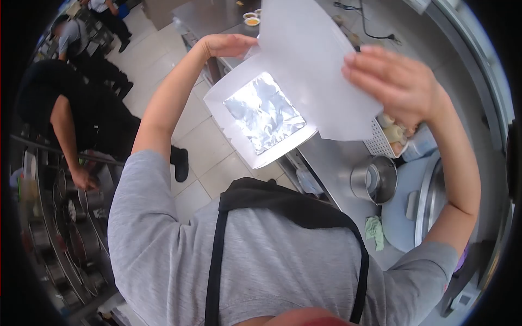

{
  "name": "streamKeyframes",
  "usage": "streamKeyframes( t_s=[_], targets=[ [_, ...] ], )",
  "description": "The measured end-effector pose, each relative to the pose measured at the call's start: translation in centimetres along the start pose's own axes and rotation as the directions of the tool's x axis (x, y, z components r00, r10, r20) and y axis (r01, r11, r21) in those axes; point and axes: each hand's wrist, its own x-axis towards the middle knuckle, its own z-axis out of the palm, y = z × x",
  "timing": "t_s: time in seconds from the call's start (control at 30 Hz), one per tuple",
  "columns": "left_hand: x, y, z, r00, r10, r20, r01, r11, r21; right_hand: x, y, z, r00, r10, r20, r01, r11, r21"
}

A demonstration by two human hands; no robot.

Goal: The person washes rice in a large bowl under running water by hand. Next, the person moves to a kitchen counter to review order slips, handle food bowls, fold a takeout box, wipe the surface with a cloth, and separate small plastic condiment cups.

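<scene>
A white cardboard box (231,106) hangs tilted in front of me with its lid (315,70) raised. Inside the box lies a flat square of shiny aluminum foil (265,113). My left hand (232,45) is at the far left corner of the box, near the lid's hinge side, and its fingertips are hidden behind the white card. My right hand (389,81) lies against the right edge of the lid, with its fingers extended and slightly blurred.
Below the box runs a steel counter (340,168) with a metal pot (374,179), a white basket (375,142) of food items, a large lidded container (405,204) and a green cloth (374,231). Small sauce cups (251,22) stand at the back. Co-workers (81,103) are at the left.
</scene>
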Motion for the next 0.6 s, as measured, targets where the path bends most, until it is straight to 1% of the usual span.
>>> streamKeyframes(
  t_s=[0.07, 0.1, 0.13, 0.17, 0.2, 0.23, 0.27, 0.3, 0.33, 0.37, 0.4, 0.43, 0.47, 0.53, 0.57, 0.6],
  targets=[
    [-0.9, 0.5, 2.7, 1.000, -0.003, -0.019, 0.004, 0.996, 0.086, -0.5, 2.8, 1.9, 0.998, -0.002, -0.061, -0.001, 0.999, -0.055],
    [-1.6, -0.3, 3.5, 0.997, -0.035, -0.075, 0.038, 0.998, 0.042, -0.4, 3.6, 3.0, 0.997, -0.020, -0.080, 0.017, 0.999, -0.039],
    [-2.3, -1.6, 4.0, 0.994, -0.044, -0.101, 0.047, 0.998, 0.036, -0.1, 4.6, 4.0, 0.972, 0.009, -0.234, -0.028, 0.996, -0.080],
    [-3.1, -3.2, 4.7, 0.966, -0.007, -0.260, -0.026, 0.992, -0.122, 0.2, 5.3, 5.1, 0.921, 0.036, -0.388, -0.084, 0.990, -0.110],
    [-3.8, -4.0, 5.9, 0.910, 0.003, -0.415, -0.122, 0.957, -0.262, 0.3, 6.1, 6.5, 0.913, 0.028, -0.408, -0.074, 0.993, -0.096],
    [-4.6, -4.6, 7.0, 0.891, 0.028, -0.454, -0.223, 0.897, -0.381, 0.3, 6.9, 8.2, 0.874, 0.087, -0.479, -0.123, 0.991, -0.044],
    [-5.5, -4.9, 8.1, 0.881, 0.013, -0.473, -0.220, 0.896, -0.385, 0.8, 7.5, 9.8, 0.829, 0.146, -0.539, -0.166, 0.986, 0.011],
    [-6.1, -5.2, 9.0, 0.836, -0.018, -0.548, -0.245, 0.882, -0.402, 1.0, 7.9, 11.1, 0.826, 0.237, -0.512, -0.231, 0.970, 0.077],
    [-6.9, -5.4, 9.6, 0.785, -0.050, -0.617, -0.274, 0.866, -0.418, 1.6, 8.6, 12.7, 0.822, 0.232, -0.520, -0.216, 0.972, 0.093],
    [-8.0, -5.5, 10.1, 0.772, -0.062, -0.632, -0.276, 0.864, -0.422, 2.3, 9.4, 14.6, 0.793, 0.302, -0.528, -0.238, 0.953, 0.187],
    [-9.3, -5.3, 10.3, 0.693, -0.141, -0.707, -0.255, 0.870, -0.423, 3.2, 10.1, 16.3, 0.766, 0.368, -0.526, -0.253, 0.926, 0.279],
    [-11.3, -5.2, 10.4, 0.582, -0.221, -0.783, -0.241, 0.872, -0.425, 5.0, 10.7, 18.6, 0.691, 0.608, -0.392, -0.455, 0.786, 0.417],
    [-12.0, -4.1, 11.3, 0.564, -0.230, -0.793, -0.246, 0.870, -0.427, 5.6, 11.2, 19.7, 0.565, 0.695, -0.446, -0.554, 0.719, 0.419],
    [-13.4, -1.8, 12.8, 0.250, -0.296, -0.922, -0.318, 0.874, -0.367, 7.1, 11.7, 20.6, 0.299, 0.841, -0.452, -0.541, 0.539, 0.645],
    [-14.1, -2.1, 12.2, 0.139, -0.294, -0.946, -0.344, 0.881, -0.324, 8.0, 11.4, 21.3, 0.226, 0.848, -0.479, -0.527, 0.520, 0.673],
    [-15.7, -3.0, 10.9, 0.118, -0.295, -0.948, -0.347, 0.882, -0.318, 9.6, 11.0, 21.9, 0.350, 0.839, -0.416, -0.475, 0.542, 0.693]
  ],
)
